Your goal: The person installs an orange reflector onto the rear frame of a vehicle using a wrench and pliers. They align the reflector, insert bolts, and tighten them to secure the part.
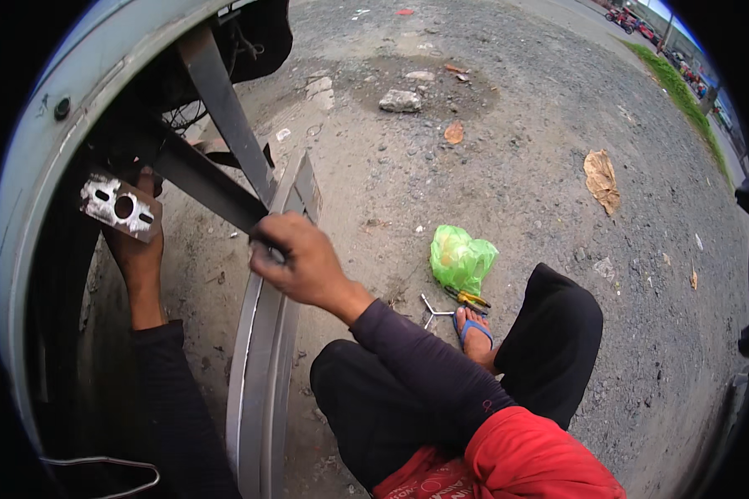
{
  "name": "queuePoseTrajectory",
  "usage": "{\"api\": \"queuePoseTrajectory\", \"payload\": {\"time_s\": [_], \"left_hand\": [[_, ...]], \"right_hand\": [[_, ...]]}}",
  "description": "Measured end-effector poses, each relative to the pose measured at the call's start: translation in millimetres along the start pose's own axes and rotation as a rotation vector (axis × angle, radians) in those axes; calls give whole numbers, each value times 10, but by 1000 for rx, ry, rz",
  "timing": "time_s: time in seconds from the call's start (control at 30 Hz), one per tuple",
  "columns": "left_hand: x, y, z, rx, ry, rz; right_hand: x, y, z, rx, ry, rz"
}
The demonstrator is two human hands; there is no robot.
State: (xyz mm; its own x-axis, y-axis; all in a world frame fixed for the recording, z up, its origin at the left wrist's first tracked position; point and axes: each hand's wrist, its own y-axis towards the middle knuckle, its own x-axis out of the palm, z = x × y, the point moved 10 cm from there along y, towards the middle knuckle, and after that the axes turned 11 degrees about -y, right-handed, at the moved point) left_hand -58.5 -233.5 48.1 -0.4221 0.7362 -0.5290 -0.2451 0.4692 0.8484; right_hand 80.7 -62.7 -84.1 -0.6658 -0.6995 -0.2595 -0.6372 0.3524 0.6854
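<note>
A long grey metal beam stands beside me, with two dark flat metal arms running from it to the vehicle's underside. My right hand is curled at the beam's top, where the lower arm meets it. A small shiny metal part shows between its thumb and fingers; the rest is covered. Under the vehicle, my left hand reaches up behind a metal bracket plate with a round hole and two slots. This plate hides most of the hand, so its grip is unclear.
The pale vehicle body edge curves along the left. Near my sandalled foot lie a green plastic bag, yellow-handled pliers and a three-way wrench. A stone and dry leaves are farther out on the gravel.
</note>
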Motion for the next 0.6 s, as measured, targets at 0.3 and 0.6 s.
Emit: {"api": "queuePoseTrajectory", "payload": {"time_s": [0.3,0.6], "left_hand": [[-282,247,60,85,343,-57],[-113,-8,-55,-476,-612,-90]], "right_hand": [[-970,-4404,2842,1240,-706,-653],[-611,-3904,2894,857,-732,-553]]}}
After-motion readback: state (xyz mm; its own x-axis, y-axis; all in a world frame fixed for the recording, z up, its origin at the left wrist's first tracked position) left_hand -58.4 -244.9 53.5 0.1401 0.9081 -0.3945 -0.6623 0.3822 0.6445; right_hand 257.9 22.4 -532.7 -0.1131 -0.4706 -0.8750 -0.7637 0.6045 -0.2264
